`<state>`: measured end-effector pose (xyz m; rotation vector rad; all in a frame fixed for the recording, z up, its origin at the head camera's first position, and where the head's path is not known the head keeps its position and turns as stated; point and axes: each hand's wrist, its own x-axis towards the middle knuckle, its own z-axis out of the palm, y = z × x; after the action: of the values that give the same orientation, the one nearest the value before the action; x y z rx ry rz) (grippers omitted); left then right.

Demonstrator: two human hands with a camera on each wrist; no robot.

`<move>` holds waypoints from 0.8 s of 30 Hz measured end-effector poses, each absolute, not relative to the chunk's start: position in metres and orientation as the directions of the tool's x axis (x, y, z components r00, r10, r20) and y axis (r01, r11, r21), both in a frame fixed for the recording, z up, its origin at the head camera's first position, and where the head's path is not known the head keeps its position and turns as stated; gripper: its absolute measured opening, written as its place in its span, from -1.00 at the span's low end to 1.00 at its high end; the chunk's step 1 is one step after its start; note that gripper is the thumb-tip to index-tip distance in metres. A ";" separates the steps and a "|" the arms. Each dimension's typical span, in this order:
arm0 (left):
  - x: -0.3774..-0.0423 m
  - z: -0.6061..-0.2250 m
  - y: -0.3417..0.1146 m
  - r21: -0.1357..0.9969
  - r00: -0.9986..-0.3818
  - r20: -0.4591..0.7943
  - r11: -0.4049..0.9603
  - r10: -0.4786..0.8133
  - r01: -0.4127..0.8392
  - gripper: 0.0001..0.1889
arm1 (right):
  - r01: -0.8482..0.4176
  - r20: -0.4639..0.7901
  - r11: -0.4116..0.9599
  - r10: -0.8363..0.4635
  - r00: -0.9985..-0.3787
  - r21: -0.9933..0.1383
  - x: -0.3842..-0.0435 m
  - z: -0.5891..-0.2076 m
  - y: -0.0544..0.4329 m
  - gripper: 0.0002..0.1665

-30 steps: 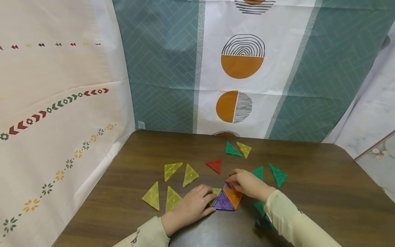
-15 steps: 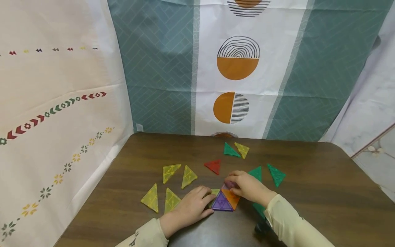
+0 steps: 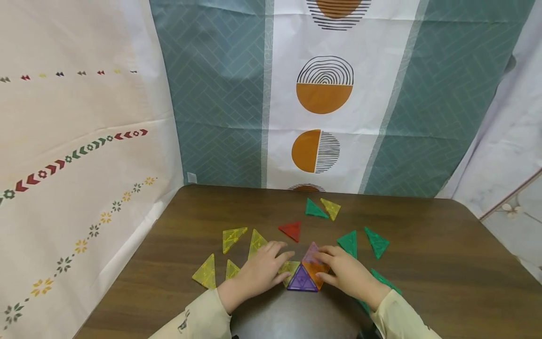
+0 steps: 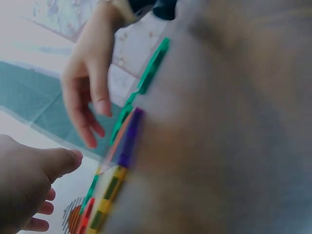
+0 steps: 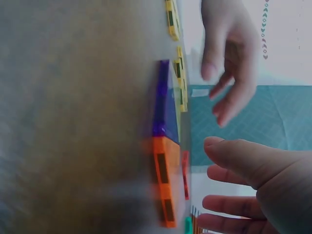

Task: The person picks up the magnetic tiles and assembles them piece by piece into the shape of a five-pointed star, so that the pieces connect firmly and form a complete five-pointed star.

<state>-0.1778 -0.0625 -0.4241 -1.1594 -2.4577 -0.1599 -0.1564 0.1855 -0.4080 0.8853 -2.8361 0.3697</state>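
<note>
In the head view, several see-through triangular magnetic tiles lie edge to edge on the table: a purple tile, an orange tile, a pink tile and a yellow tile. My left hand hovers at the left of this group, fingers spread and relaxed, partly over the yellow tile. On the other side my right hand has its fingertips over the orange tile's right edge. Both wrist views show the left hand and right hand raised off the tiles, holding nothing.
Loose yellow triangles lie at the left. A red triangle sits behind the group, with a green triangle and a yellow triangle farther back. More green triangles are at the right. Patterned cloth hangs behind the table.
My right hand has come off the pink tile and shifted right, uncovering it. My left hand has risen slightly away from the yellow tile. The head view has tilted a little.
</note>
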 end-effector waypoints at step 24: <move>-0.241 -0.425 -0.040 0.105 -0.747 0.281 0.754 0.603 0.648 -0.53 | -0.603 0.247 0.779 -0.558 -0.792 -0.174 -0.146 -0.438 0.184 -0.37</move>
<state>-0.2407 -0.0399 -0.4252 -0.9862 -2.7228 -0.2887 -0.1461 0.1841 -0.4377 0.9191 -2.7890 0.3646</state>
